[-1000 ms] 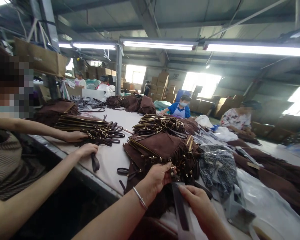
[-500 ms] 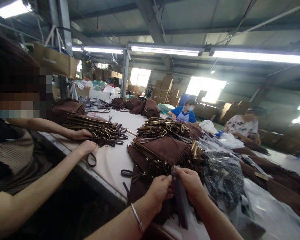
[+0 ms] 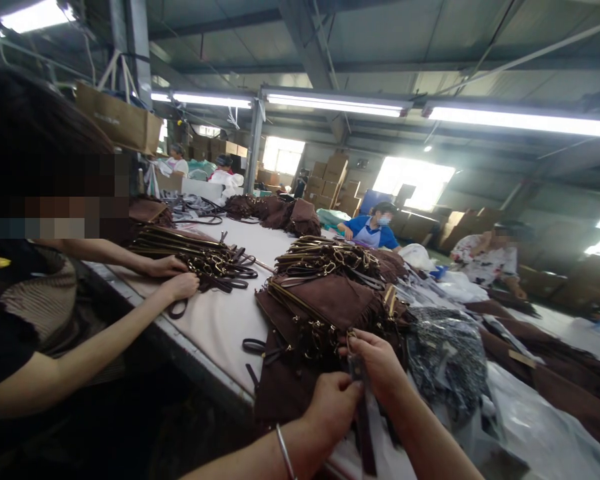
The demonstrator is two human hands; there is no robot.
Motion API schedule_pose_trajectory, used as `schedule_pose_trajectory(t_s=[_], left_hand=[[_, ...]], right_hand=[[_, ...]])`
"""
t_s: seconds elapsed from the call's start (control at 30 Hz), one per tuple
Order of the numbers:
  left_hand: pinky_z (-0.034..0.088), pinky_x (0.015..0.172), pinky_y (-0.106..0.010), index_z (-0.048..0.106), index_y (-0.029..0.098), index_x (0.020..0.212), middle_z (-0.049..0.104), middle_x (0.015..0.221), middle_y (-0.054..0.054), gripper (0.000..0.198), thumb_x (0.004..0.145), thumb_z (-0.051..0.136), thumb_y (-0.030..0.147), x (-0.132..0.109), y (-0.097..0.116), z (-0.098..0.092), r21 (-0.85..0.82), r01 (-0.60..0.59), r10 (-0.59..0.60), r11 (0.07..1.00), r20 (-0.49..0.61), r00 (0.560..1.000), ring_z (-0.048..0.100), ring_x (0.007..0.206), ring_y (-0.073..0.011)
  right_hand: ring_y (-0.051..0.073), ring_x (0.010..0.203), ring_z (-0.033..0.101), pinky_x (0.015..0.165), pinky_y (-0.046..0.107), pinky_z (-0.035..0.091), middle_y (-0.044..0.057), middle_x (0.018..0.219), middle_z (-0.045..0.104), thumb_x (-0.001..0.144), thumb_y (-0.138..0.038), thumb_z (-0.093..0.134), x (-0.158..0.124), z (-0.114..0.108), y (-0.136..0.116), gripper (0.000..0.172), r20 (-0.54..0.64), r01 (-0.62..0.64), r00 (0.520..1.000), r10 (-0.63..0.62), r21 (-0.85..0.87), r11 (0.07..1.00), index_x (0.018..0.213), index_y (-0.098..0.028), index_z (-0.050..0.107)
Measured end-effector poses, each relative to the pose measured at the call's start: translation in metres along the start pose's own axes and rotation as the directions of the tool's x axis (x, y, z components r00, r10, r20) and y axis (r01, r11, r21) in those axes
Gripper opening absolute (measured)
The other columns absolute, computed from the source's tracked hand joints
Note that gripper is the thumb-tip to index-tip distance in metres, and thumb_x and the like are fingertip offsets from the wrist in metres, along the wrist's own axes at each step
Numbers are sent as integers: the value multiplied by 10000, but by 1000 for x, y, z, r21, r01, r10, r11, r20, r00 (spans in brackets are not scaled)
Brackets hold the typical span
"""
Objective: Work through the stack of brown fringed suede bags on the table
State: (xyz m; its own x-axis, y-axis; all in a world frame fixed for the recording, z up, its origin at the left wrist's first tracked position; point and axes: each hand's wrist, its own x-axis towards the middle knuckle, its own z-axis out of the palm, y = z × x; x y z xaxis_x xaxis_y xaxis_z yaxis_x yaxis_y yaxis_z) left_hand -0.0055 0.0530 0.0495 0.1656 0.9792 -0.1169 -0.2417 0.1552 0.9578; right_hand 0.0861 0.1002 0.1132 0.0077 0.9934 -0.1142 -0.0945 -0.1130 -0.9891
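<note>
A dark brown strap [image 3: 364,427] hangs down between my two hands at the near edge of the pile. My right hand [image 3: 377,363] pinches its upper end, close to a small gold metal clasp [image 3: 351,335]. Lower down, my left hand [image 3: 335,403], with a bangle on the wrist, is closed on the strap's side. Just beyond my hands lies a stack of brown fringed pouches [image 3: 320,300] with gold zippers and clips. More zippered pouches [image 3: 325,255] with gold chain links are piled behind it.
At left, a co-worker's hands [image 3: 175,277] handle another pouch stack [image 3: 195,250]. Clear plastic wrapping [image 3: 445,360] and a white plastic sheet [image 3: 540,413] lie at right. Farther back, a person in blue [image 3: 373,228] sits across the table [image 3: 215,333].
My left hand has slid down and right along the strap. My right hand stays near the clasp, now gripping just at it. The co-worker's hands have shifted slightly.
</note>
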Motion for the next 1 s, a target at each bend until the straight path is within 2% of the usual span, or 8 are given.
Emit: schedule_pose_trajectory(t_s=[0.17,0.27,0.33,0.43,0.5,0.63,0.77,1.0], left_hand=[[306,510,-239,674,121,720,564,612,-16,446,710,647,566,1,12,-2,-37,-17,17,999,-21,1000,444,542,-121],[313,517,-238,664,122,731,552,614,-11,483,725,615,603,4,21,-1,-83,-60,58,995,-33,998,437,549,-121],[309,511,-238,652,125,707,532,594,-3,490,724,612,614,6,25,-1,-67,-81,78,994,-51,996,422,535,-117],[295,501,-238,649,127,678,521,579,-2,508,715,612,632,6,25,-1,-33,-89,87,995,-66,994,415,528,-116],[298,504,-238,662,124,693,531,586,-8,520,716,608,641,7,24,-1,-33,-97,94,995,-78,992,428,537,-121],[319,517,-247,680,115,725,555,606,-21,534,724,607,643,9,22,-1,-60,-114,108,992,-98,989,453,548,-129],[362,554,-251,693,113,759,599,651,-34,469,748,626,577,9,23,0,-90,-134,124,987,-108,986,495,590,-139],[455,691,-263,690,120,952,692,854,-82,322,772,660,386,9,25,3,-213,-180,155,960,-128,980,607,792,-190]], right_hand=[[171,690,665,632,264,512,58,771,721,643,-372,798,0,-8,2,340,51,-3,999,0,74,997,880,-151,697],[138,622,619,563,231,472,36,720,698,701,-420,759,2,-15,-1,339,110,8,994,-14,54,999,890,-144,703],[130,574,588,520,234,447,26,707,688,723,-454,730,3,-20,-4,362,99,27,995,-31,39,999,912,-146,697],[148,606,600,561,258,466,24,738,700,710,-452,730,4,-24,-8,368,19,141,990,-140,-83,987,925,-155,694],[174,661,624,622,280,489,32,760,714,699,-439,729,5,-24,-10,348,-16,233,969,-246,-256,938,900,-156,705],[224,793,664,747,329,517,66,858,746,743,-421,666,6,-25,-12,303,23,365,912,-410,-504,783,897,-170,734],[236,900,668,837,342,514,76,963,741,788,-419,630,6,-26,-9,329,110,457,870,-480,-543,704,1001,-183,715],[243,907,672,850,356,513,74,982,737,795,-380,640,4,-28,-8,269,162,471,864,-477,-592,654,983,-203,718]])
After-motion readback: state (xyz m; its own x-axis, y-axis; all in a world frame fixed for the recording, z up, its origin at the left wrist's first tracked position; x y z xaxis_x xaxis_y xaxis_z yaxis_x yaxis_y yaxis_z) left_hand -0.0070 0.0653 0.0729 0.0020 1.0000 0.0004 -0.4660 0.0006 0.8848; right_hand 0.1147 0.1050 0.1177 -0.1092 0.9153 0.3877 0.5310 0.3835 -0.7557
